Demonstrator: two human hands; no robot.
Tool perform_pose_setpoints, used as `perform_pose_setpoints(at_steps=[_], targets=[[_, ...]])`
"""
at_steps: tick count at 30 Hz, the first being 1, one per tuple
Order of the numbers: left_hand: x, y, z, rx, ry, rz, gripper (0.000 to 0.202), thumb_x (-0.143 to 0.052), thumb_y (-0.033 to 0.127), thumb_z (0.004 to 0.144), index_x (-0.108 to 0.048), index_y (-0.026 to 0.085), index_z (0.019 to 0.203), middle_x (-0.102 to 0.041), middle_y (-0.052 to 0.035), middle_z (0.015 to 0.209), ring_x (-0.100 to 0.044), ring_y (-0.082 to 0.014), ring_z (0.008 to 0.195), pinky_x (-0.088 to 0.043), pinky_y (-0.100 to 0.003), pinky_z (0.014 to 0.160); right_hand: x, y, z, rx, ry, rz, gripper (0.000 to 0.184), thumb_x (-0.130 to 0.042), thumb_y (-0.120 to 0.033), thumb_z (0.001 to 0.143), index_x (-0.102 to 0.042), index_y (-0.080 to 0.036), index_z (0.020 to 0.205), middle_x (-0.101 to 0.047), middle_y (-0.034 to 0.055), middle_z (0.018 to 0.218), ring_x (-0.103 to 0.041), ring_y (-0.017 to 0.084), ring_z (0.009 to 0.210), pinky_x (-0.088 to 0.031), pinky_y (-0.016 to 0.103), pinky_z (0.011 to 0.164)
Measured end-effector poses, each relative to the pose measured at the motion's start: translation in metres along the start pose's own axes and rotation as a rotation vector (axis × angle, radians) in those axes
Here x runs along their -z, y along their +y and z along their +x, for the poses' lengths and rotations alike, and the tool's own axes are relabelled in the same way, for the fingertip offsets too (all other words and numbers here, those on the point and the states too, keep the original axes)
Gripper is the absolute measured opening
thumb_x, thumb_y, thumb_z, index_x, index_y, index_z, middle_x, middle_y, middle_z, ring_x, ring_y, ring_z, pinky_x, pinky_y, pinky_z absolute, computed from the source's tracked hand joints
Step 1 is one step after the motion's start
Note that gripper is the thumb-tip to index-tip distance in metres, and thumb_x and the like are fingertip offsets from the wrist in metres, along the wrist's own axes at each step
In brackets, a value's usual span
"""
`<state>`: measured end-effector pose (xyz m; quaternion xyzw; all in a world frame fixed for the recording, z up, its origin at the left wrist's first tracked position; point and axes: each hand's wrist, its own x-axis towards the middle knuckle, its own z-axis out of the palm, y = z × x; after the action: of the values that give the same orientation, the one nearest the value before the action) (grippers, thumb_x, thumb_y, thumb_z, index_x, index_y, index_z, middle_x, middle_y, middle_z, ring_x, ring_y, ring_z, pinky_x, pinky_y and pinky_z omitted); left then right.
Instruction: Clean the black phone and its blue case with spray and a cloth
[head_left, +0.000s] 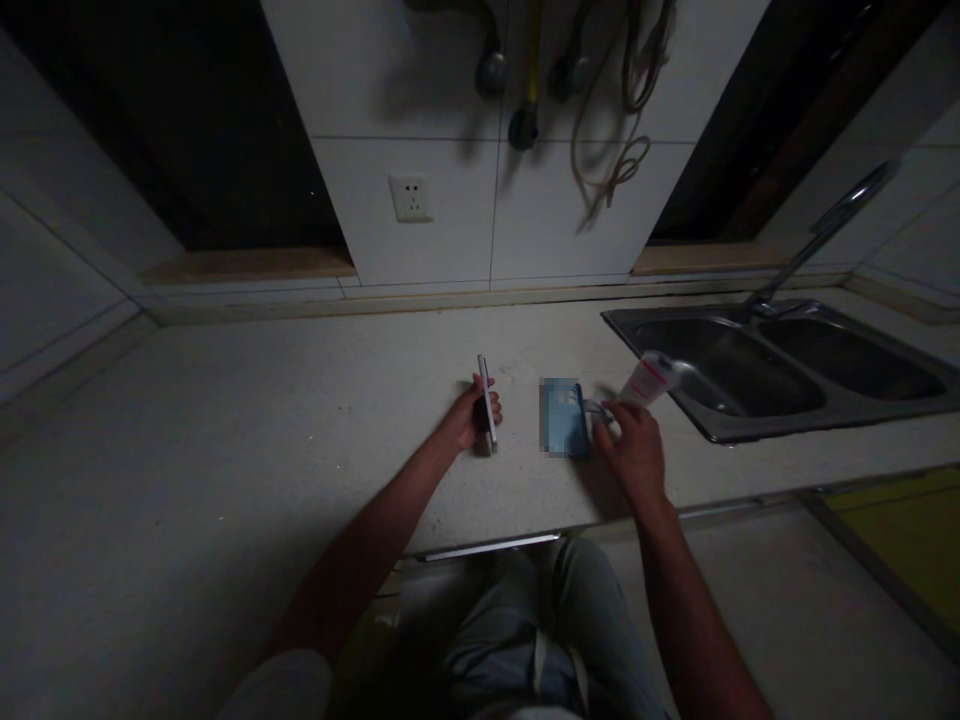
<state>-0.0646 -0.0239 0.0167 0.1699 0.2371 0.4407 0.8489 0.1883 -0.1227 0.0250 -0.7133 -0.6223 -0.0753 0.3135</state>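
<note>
My left hand [471, 415] is closed around a thin phone [487, 402], holding it on its edge on the pale countertop [225, 440]. A blue flat case or card-like object [564, 418] lies flat just to the right of it. My right hand [634, 448] rests beside that blue object, fingers curled on something small and metallic that I cannot make out. A white tube with a red label [654, 378] lies just beyond my right hand, near the sink's edge.
A steel double sink [720, 425] with a tall tap [817, 235] sits at the right. On the tiled wall behind are a wall socket [411, 198] and hanging hoses and cords [615, 110]. The counter's front edge runs just below my hands.
</note>
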Motion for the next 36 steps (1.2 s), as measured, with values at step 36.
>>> perform_pose_setpoints(at_steps=[36], targets=[[0.018, 0.012, 0.008, -0.162, 0.122, 0.684, 0.027, -0.081, 0.032, 0.075, -0.067, 0.010, 0.083, -0.065, -0.0028, 0.071, -0.061, -0.0116, 0.063, -0.053, -0.026, 0.062, -0.072, -0.030, 0.035, -0.404, -0.643, 1.107, 0.043, -0.076, -0.032, 0.061, -0.074, -0.013, 0.100, -0.072, 0.0035, 0.077, -0.060, 0.014, 0.059, -0.047, 0.025, 0.053]])
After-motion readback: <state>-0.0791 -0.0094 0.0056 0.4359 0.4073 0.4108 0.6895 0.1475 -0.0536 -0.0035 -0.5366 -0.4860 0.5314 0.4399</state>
